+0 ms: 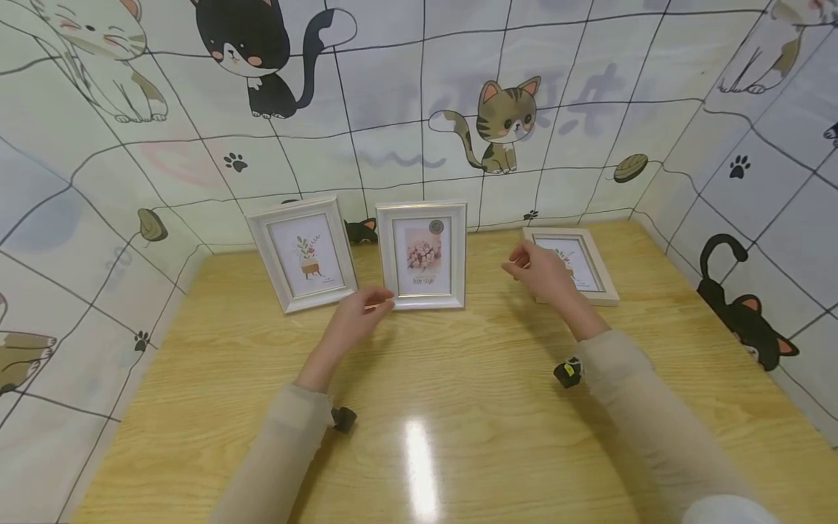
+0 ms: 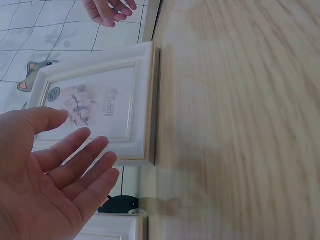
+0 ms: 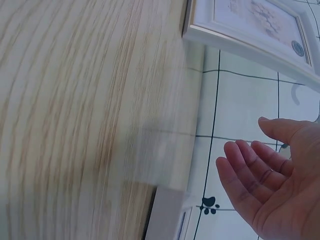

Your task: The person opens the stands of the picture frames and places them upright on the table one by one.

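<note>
Two white picture frames stand upright at the back of the table: one with a plant print (image 1: 308,255) on the left, one with a pink flower print (image 1: 423,256) in the middle. To the right, a light wooden picture frame (image 1: 604,269) with a plant print lies tilted back or flat; I cannot tell which. My left hand (image 1: 356,318) hovers before the gap between the white frames, fingers loosely bent and holding nothing, as the left wrist view shows. My right hand (image 1: 542,272) is in front of the wooden frame's left part, partly hiding it, its palm bare in the right wrist view.
The wood-grain table (image 1: 458,407) meets a light wall covering (image 1: 393,87) with grid lines and cartoon cats close behind the frames. Side walls rise at left and right. A small black camera is worn at each wrist.
</note>
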`<state>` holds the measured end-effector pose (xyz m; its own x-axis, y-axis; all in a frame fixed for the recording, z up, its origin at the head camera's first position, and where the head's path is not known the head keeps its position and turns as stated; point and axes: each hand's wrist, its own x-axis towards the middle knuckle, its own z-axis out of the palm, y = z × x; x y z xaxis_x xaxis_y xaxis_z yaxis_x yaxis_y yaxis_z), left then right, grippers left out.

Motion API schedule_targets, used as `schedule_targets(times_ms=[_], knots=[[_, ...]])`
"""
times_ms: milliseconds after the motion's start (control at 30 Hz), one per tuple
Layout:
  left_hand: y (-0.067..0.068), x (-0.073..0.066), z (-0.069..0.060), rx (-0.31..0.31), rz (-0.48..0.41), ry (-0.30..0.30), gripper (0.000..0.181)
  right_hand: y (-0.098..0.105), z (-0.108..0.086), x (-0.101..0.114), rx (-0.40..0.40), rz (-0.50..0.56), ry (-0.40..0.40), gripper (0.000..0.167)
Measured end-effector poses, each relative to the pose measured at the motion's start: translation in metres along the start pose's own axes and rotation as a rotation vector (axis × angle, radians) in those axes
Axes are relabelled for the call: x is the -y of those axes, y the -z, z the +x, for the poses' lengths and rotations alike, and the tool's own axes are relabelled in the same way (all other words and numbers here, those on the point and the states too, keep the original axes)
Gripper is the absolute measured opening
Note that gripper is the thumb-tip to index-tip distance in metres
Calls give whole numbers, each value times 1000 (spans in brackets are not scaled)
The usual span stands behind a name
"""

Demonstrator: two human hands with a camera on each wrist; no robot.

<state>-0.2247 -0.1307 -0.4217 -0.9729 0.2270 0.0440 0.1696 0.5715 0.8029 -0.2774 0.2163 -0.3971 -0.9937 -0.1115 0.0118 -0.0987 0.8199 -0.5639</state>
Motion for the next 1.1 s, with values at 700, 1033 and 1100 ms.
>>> schedule_targets(times_ms=[700,1033,1100], knots=[[-24,-45,23,74,-2,-120,30,38,-18,-43,-59,-38,-41,36],[-40,-57,31,101,18,-167,29,49,-24,-62,-94,-59,-63,39],[-42,-57,30,109,14,-162,29,52,-26,-66,-108,-67,-75,40]])
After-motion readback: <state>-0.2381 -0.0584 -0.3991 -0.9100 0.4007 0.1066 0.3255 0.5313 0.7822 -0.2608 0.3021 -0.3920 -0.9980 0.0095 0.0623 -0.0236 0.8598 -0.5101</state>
